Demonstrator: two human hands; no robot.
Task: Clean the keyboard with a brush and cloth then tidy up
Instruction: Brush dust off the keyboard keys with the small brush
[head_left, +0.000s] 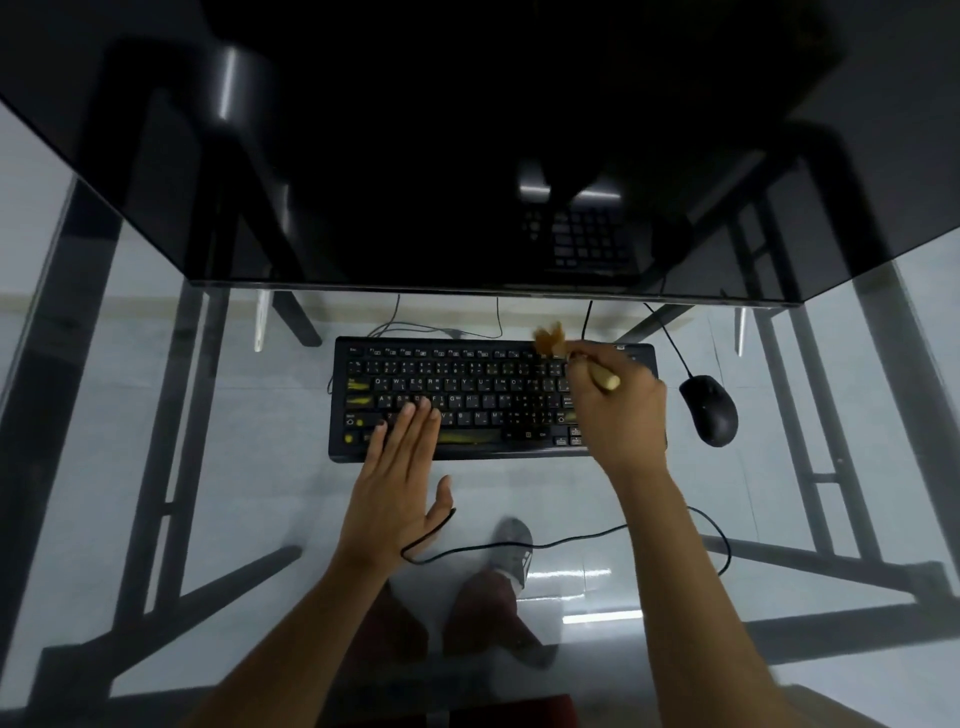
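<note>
I see a black keyboard (467, 400) with yellow lettering lying flat on a glass table (779, 415), at the centre of my view. The right hand (615, 415) covers the keyboard's right end, at about three o'clock from its middle. Its fingers are curled around the pale wooden handle of a brush (576, 356). The brush's tan bristles are blurred and sit at the keyboard's far edge, at about one o'clock. I cannot tell whether the bristles touch the keys.

The left hand (400, 483) lies flat with straight fingers, holding nothing. Its fingertips press on the lower left keys, at about seven o'clock from the keyboard's middle, and its palm rests on the glass in front.

A black mouse (709, 410) sits on the glass just beside the keyboard at three o'clock, apart from it. A thin black cable (519, 545) loops across the glass at six o'clock, passing close to the left thumb. A large dark monitor (467, 156) fills the view at twelve o'clock. Through the glass, at six o'clock, I see a grey shoe (514, 545) and the table's dark metal legs (171, 441).
</note>
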